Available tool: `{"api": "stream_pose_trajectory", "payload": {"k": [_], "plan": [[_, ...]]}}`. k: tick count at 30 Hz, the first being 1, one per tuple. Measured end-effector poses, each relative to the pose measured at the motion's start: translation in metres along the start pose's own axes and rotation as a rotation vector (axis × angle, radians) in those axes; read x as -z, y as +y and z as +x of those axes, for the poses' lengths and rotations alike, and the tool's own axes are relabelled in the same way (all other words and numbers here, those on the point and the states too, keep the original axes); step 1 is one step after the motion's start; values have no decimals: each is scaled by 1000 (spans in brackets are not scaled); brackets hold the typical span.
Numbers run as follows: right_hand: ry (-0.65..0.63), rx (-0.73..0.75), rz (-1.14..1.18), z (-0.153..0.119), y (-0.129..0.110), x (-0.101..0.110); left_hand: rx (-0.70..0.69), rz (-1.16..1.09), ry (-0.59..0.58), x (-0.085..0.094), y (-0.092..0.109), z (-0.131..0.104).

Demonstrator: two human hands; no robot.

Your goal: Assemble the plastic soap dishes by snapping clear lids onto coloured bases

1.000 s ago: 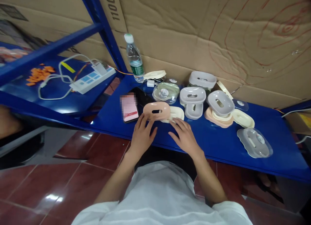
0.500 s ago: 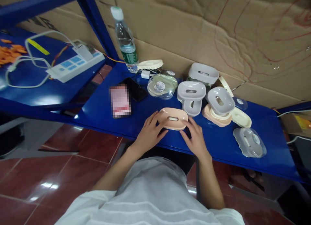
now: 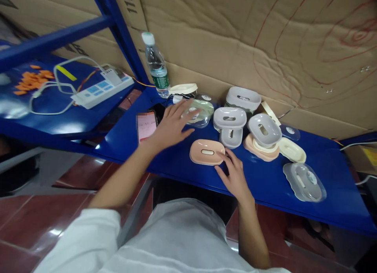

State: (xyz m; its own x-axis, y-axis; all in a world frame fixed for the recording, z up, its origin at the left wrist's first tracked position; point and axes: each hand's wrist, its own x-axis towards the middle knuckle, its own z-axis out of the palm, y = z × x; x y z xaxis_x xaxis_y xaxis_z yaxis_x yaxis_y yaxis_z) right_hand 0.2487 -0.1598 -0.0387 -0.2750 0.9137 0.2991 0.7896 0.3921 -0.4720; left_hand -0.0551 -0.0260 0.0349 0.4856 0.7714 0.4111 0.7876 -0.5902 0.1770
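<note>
In the head view, the right hand [image 3: 236, 178] is touching the right end of the peach dish [image 3: 198, 150], seemingly steadying it; whether it is pinching cannot be told. The dish is lying flat near the frame's centre, within easy reach. The left hand [image 3: 173, 127], fingers apart, is reaching over the covered green dish [image 3: 207, 109], contact unclear.

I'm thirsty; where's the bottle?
In the head view, the bottle stands at the back left of the blue table, by the cardboard, beside a cream dish.
</note>
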Motion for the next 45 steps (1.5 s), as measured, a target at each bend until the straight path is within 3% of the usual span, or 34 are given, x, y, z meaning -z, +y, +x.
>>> {"api": "stream_pose_trajectory", "payload": {"k": [3,4,6,12,18,21,23,27,30,35,40,45], "plan": [[0,24,12,0,1,1,-5,95,-280,7,-32,50],[3,31,18,0,1,1,-19,108,-353,6,-36,59],[12,44,24,0,1,1,-45,128,-393,1,-33,61],[-2,63,-3,1,2,2,-109,115,-279,-19,-16,22],[-38,66,6,2,2,1,-95,21,5,-4,-25,15],[-27,46,37,1,2,0,-78,-96,137,0,-12,-2],[4,16,61,0,2,-1,-50,-205,184,-6,6,-22],[-20,19,38,-1,1,1,-25,-365,88,-30,43,-60],[-38,46,7,-1,0,2,-55,-391,-9,-41,57,-73],[5,109,4,-2,0,3,-64,-395,-92,-39,58,-87],[-53,181,41,-5,-4,5,-23,-288,-155,-39,59,-108],[-35,158,63,-1,-7,5,21,-342,-169,-40,62,-109]]}}
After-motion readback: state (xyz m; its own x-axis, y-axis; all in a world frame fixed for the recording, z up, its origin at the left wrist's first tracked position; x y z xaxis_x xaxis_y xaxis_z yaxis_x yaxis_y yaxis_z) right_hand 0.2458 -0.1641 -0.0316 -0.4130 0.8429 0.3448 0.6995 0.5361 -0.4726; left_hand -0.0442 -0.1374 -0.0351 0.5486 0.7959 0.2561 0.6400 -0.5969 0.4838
